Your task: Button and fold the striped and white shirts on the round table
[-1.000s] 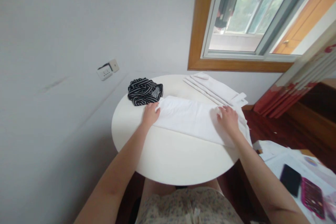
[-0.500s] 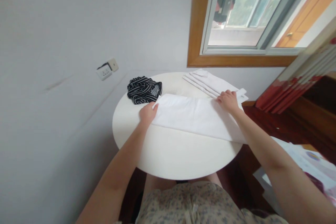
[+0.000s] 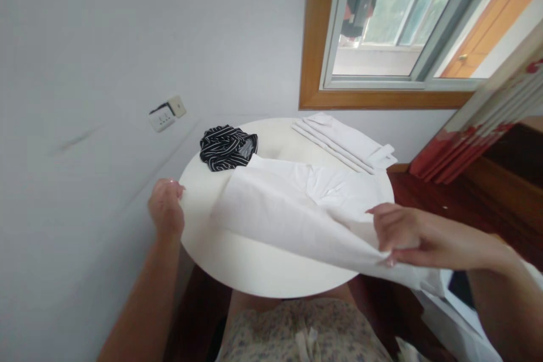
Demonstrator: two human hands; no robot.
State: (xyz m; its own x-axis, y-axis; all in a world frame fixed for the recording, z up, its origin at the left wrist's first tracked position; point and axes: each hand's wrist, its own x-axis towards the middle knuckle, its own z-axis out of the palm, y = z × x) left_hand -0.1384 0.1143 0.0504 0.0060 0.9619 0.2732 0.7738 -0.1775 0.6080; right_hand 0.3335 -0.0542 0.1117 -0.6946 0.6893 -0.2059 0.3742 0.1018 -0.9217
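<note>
Head view looks down on a round white surface set against a grey wall, with both bare hands out in front. The right hand grasps the white cloth by its near right end, thumb and fingers pinched over the edge, and holds that end up off the surface beyond the rim on the right. From this hand the cloth runs away to the left and forward as a long folded band, sagging down to lie on the surface, where its far part is rumpled into soft creases between the two hands. The left hand hovers at the left rim of the surface, fingers loosely half-curled and released, with nothing in it; it is apart from the cloth, whose nearest edge lies a little to its right. Ahead of the left hand and slightly to its right sits a crumpled striped garment, black with thin white lines, just beside the far left corner of the cloth. Ahead of the right hand, at the far edge of the surface, lies a folded white stack in neat long layers, separate from the held cloth. Above the left hand a wall socket is fixed to the wall, and above the right hand is a wood-framed window, with a red-and-white curtain to its right
</note>
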